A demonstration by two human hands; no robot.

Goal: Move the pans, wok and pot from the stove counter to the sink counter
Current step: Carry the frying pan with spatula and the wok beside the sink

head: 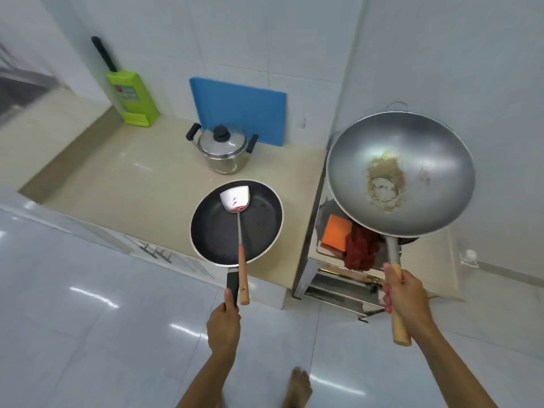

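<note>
Wok (400,172) being held aloft at right by right grip (404,293), frying pan (237,222) w/ loose spatula (240,231) by left grip (223,325), both closed on handles. Pot (223,150) sitting far on worktop (117,178). Risk: spatula sliding off if pan is being tilted.

The room is bright, white lights shine in streaks on the glossy floor (94,334), and the edges look bent and a bit blurry.

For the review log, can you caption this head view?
Left hand holds a frying pan with spatula; right hand lifts the wok.
</note>
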